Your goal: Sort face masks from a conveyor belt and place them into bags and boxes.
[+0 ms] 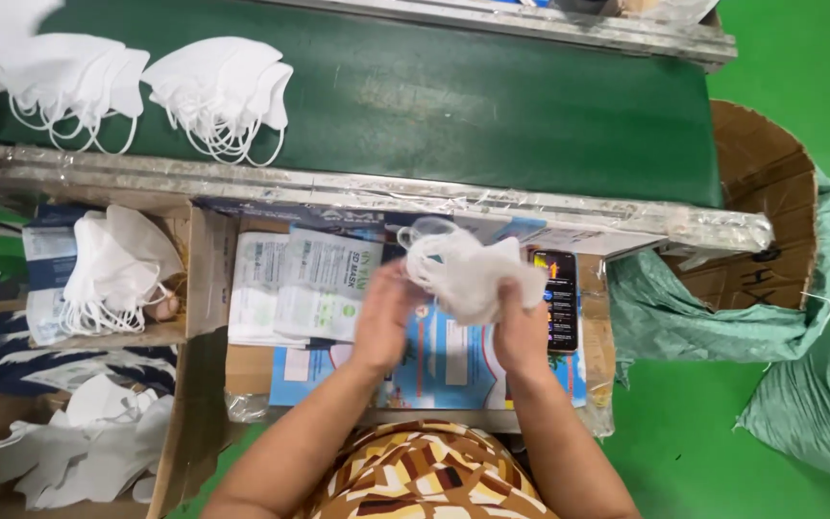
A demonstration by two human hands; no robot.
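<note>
Far left, bottom corner: loose white masks [79,442] heaped in a cardboard box [180,423]. Above it, a second box [206,274] holds a fanned bundle of masks [112,269], ear loops hanging toward the near side.

Top left, on the green belt [453,96]: two stacks of white masks side by side, one [69,77] near the belt's left edge, the next [223,91] just right of it, loops trailing over the near edge. A foil-wrapped rail [338,192] runs along the belt's near side.

Centre, on the desk [247,365] below the rail: flat printed packets [314,284] lying overlapped, left of the hands. Blue printed sheets [444,365] lie under the hands.

Left hand [381,317]: raised over the desk's middle, fingers curled closed on the left side of a white mask bundle [468,269]. Right hand [521,332]: fingers closed on the bundle's lower right part. The bundle is held between both hands above the desk, near the rail; a loop sticks up at its top left.

Just right of the right hand: a phone [559,298] with a lit screen, lying flat near the desk's right edge.

Right: a green woven sack [713,308] drapes beside the desk, against an open cardboard box [761,183]. Another sack [814,404] lies on the green floor [684,452] toward the lower right.
</note>
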